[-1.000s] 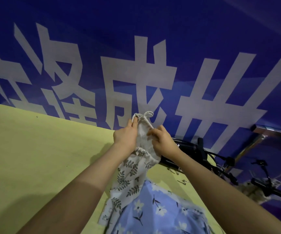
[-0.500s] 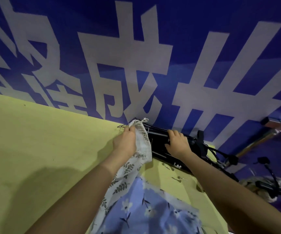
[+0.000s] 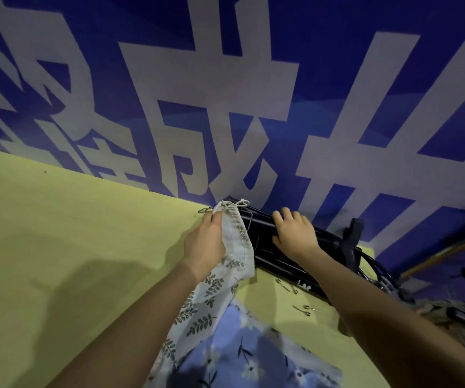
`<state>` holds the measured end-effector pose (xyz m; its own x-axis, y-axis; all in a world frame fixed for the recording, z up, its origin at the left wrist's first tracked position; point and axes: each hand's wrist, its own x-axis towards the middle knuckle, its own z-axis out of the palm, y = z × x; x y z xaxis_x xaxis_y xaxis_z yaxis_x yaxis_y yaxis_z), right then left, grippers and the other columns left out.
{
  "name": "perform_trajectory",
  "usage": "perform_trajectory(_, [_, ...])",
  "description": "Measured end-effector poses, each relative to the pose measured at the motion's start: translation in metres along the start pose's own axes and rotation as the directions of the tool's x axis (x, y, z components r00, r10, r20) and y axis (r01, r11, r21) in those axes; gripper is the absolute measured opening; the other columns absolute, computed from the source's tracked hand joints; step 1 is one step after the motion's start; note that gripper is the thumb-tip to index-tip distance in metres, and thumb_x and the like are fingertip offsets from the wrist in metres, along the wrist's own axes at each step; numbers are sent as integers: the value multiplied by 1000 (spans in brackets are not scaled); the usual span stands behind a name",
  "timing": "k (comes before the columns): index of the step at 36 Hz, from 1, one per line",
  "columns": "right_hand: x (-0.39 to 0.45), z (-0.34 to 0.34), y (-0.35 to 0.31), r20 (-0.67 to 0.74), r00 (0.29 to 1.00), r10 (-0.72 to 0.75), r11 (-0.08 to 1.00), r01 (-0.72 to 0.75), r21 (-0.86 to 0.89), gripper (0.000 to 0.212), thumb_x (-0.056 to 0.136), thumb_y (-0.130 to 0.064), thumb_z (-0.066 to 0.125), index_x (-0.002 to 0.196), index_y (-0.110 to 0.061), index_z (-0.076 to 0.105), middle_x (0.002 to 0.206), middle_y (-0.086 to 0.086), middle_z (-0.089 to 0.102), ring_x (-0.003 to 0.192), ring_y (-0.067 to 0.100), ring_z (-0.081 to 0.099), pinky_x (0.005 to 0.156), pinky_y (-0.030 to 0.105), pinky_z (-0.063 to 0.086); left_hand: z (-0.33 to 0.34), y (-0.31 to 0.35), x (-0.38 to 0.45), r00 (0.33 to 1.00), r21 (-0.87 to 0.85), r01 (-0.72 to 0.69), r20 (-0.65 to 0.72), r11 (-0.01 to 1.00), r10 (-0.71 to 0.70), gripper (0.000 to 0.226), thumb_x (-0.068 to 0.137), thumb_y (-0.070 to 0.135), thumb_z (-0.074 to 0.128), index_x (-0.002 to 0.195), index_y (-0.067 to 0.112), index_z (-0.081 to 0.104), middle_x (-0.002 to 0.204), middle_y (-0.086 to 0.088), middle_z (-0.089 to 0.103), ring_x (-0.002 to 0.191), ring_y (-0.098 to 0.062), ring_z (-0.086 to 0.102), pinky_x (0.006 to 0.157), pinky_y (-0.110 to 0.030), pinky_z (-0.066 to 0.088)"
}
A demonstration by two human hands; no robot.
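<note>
A white cloth with a grey leaf print (image 3: 203,301) stretches from the near edge up to the back of the yellow-green table (image 3: 71,247). My left hand (image 3: 207,242) grips its gathered white waistband, whose drawstring (image 3: 238,204) sticks out at the top. A metal clip (image 3: 204,210) lies just beyond my left fingers. My right hand (image 3: 295,233) rests with spread fingers on a long black bundle of rods (image 3: 287,264) lying against the wall. A blue cloth with white flowers (image 3: 248,357) lies under the leaf-print cloth at the near edge.
Several small metal pins (image 3: 304,308) lie on the table beside the black bundle. A blue wall with large white characters (image 3: 225,107) rises right behind the table. Black stands and cables (image 3: 365,261) crowd the right end.
My right hand let go of the waistband and moved right onto the black bundle. My left hand lowered the waistband toward the table's back edge. The view moved closer.
</note>
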<state>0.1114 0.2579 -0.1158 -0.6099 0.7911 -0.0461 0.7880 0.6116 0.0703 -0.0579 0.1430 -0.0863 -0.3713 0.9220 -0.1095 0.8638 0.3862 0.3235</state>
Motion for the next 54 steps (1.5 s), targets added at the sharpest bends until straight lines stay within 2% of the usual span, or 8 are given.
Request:
perform_trajectory(12, [-22, -53, -3, -149, 988, 49, 999, -47, 17, 43, 91, -27, 52, 128, -15, 34, 102, 8, 61, 89, 29, 60, 71, 33, 39, -13, 0, -18, 999, -80, -18, -31, 997, 15, 71, 82, -6, 44, 146, 19, 25, 141, -4, 36, 95, -31, 59, 62, -35, 42])
perform_trajectory(23, [-79, -92, -4, -263, 946, 188, 979, -160, 126, 40, 90, -30, 50, 125, -15, 35, 99, 9, 61, 81, 33, 62, 59, 31, 35, -33, 3, -41, 992, -292, -16, 117, 956, 52, 86, 81, -7, 53, 152, 15, 10, 157, -7, 17, 142, -25, 27, 108, -33, 36])
perform_trajectory(31, [-122, -102, -11, -209, 976, 66, 994, -45, 104, 40, 91, -36, 50, 122, -21, 32, 106, 7, 59, 83, 33, 62, 57, 33, 40, -63, 11, -67, 974, -440, 27, 212, 898, 75, 96, 80, -7, 60, 153, 18, 2, 157, -5, 14, 105, -35, 58, 64, -35, 53])
perform_trajectory(37, [-147, -76, -18, -134, 991, -21, 993, 36, 112, 53, 89, -40, 51, 136, -24, 31, 123, 6, 56, 96, 34, 62, 65, 36, 47, -77, 9, -77, 966, -483, 59, 248, 874, 72, 97, 77, -15, 59, 151, 25, 10, 86, -8, 53, 60, -15, 49, 42, -20, 42])
perform_trajectory(42, [-157, -62, -26, -125, 989, -80, 994, 88, 59, 55, 91, -38, 50, 140, -23, 31, 123, 6, 54, 97, 32, 61, 61, 33, 43, -84, 2, -84, 962, -457, 21, 251, 889, 106, 100, 80, -17, 53, 152, 28, -1, 154, -8, 28, 71, -16, 57, 39, -16, 39])
perform_trajectory(45, [-155, -60, -32, -107, 988, -109, 994, 106, -28, 54, 91, -33, 50, 140, -24, 30, 123, 7, 53, 103, 32, 58, 61, 31, 35, -86, -2, -86, 954, -352, -33, 268, 936, 134, 103, 78, -15, 55, 152, 30, -2, 147, -6, 35, 64, -18, 52, 46, -24, 38])
perform_trajectory(49, [-146, -64, -39, -119, 987, -105, 989, 91, -119, 49, 93, -22, 47, 139, -25, 30, 122, 10, 52, 104, 34, 54, 70, 35, 34, -82, 0, -89, 955, -21, -143, 258, 989, 144, 95, 81, -10, 54, 152, 18, -3, 160, -1, 6, 132, -28, 41, 77, -26, 50])
perform_trajectory(54, [-136, -71, -50, -79, 983, -168, 959, 144, -244, 44, 93, -13, 46, 136, -18, 36, 122, 15, 50, 107, 36, 51, 86, 42, 39, -73, 5, -88, 948, -93, -183, 246, 979, 200, 99, 79, 1, 65, 152, 18, 1, 159, -6, 12, 144, -25, 23, 107, -30, 36])
